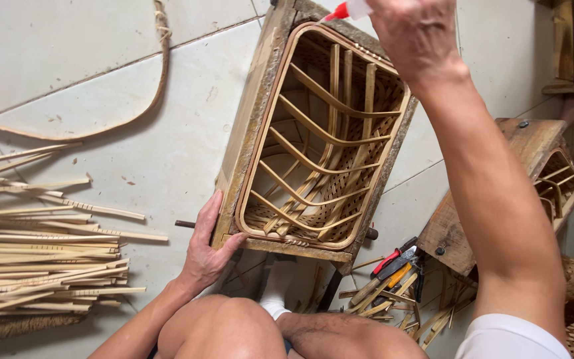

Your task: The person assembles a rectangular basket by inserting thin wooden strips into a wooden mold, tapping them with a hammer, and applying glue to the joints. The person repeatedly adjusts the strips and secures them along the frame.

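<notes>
A: Left hand [202, 249]?

B: Lower centre-left of the frame, fingers spread flat and pressed against the near left corner of the wooden mould frame [250, 126], thumb lying along its lower edge. Not pinching anything, just bracing.

A: And the right hand [414, 30]?

B: Top of the frame, right of centre, seen from the back. Closed round a small bottle with a red nozzle [348, 10], the tip poking out to the left, right above the far rim of the basket. Fingers themselves hidden behind the knuckles.

A: Where is the basket?

B: Woven bamboo basket [323, 146], centre of the frame, seated inside the wooden mould frame, open side up. Curved bamboo ribs crossing its inside, a pale rim running round the top, open weave on the walls.

A: Around it?

B: Pile of split bamboo strips [34, 252] at the left edge, on the pale tiled floor [68, 53]. Long bent cane [127, 100] arcing across the upper left. Pliers with red and orange handles [393, 262] lying among offcuts, lower right of centre, just past the frame's near right corner. Second wooden frame with a basket in it [539, 179] at the right edge, partly behind the right forearm. Bare knees at the bottom centre.
</notes>
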